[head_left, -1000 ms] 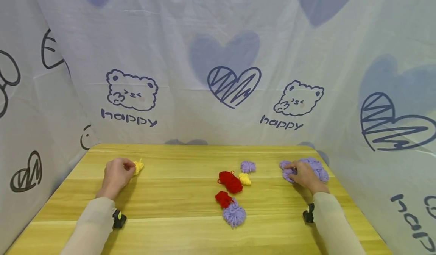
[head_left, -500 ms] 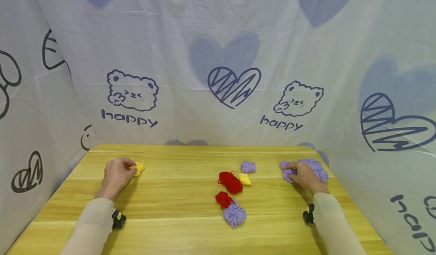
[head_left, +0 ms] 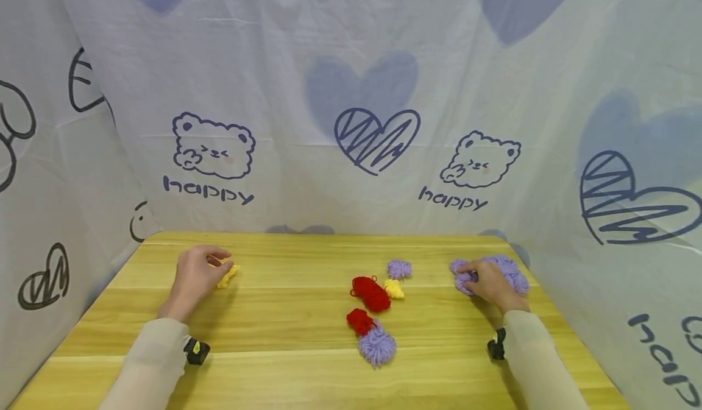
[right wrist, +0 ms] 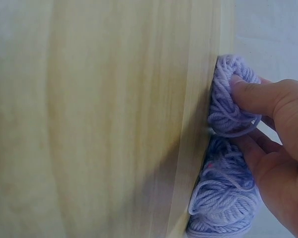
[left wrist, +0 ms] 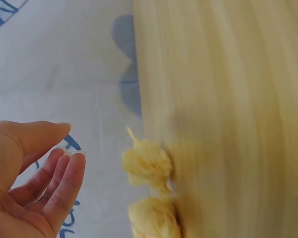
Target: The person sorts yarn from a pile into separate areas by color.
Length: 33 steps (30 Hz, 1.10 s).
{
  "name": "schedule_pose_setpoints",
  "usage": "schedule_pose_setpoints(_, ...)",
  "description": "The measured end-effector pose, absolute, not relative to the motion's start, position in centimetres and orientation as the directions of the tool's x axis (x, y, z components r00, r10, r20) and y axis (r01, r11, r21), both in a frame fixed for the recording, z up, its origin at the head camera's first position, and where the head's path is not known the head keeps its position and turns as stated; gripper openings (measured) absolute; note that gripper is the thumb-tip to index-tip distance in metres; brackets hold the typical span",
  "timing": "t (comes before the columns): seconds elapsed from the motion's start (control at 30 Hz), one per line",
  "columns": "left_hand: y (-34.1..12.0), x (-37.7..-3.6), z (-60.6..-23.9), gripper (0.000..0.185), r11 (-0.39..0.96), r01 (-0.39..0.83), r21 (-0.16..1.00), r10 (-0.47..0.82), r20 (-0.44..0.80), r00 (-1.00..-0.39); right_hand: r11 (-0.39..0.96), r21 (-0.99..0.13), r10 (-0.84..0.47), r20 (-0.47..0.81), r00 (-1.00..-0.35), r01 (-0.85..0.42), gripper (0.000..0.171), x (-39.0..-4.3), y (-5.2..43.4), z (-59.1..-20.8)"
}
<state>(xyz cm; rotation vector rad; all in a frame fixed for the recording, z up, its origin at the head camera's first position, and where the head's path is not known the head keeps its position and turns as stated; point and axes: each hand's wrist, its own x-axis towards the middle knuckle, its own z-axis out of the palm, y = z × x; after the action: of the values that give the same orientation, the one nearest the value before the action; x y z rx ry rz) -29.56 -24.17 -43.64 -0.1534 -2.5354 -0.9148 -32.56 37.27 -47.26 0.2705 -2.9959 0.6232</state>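
Table: wooden table [head_left: 307,343] fills the lower half of the head view, unchanged across the last second; the printed cloth backdrop [head_left: 351,63] stands behind and on both sides.

Purple pile: purple yarn heap [head_left: 507,270] lies at the right middle of the head view, under the right hand, in the same place as a second ago.

Change: left hand [head_left: 194,279] has shifted a little rightward in the head view and has loosened off the yellow yarn tuft [head_left: 228,275]. A second ago the fingers were closed about the tuft; now it lies on the table just beside the fingertips, slightly lower and further right than before.

Meaning: my reading is that the yellow piece is newly set down at the left of the table, well apart from the mixed cluster in the centre.

Left hand: fingers relaxed and only gently bent in the left wrist view [left wrist: 35,183], holding nothing; the yellow tuft [left wrist: 149,163] sits clear of them, with a gap between.

Right hand: right hand [head_left: 490,283] has not moved; in the right wrist view the thumb [right wrist: 253,96] and fingers curl round a purple bundle [right wrist: 228,99] at the table edge, gripping it.

Centre cluster: two red yarn bundles [head_left: 371,292], a small yellow one [head_left: 393,288], a small purple one [head_left: 399,268] and a purple pompom [head_left: 377,345], all untouched.
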Motion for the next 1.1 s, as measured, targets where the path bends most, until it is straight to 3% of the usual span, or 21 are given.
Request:
schedule_pose_setpoints(0.23,-22.6,-29.4,-43.0,0.014,0.761,0.3,0.574,0.002,0.461,-0.887,0.897,-0.397,-0.164,0.114,-0.98,-0.196,0.029,-32.5,37.2,-47.3)
schedule_pose_setpoints(0.6,-20.7,-28.9,-42.8,0.018,0.725,0.327,0.606,0.105,0.372,-0.922,0.899,-0.385,-0.175,0.126,-0.976,-0.211,0.028,-32.1,36.9,-46.9)
schedule_pose_setpoints(1.1,-10.7,-28.3,-43.8,0.019,0.592,0.5,0.632,0.375,0.333,-0.865,0.897,-0.388,-0.173,0.131,-0.976,-0.211,0.028,-32.5,37.3,-47.3)
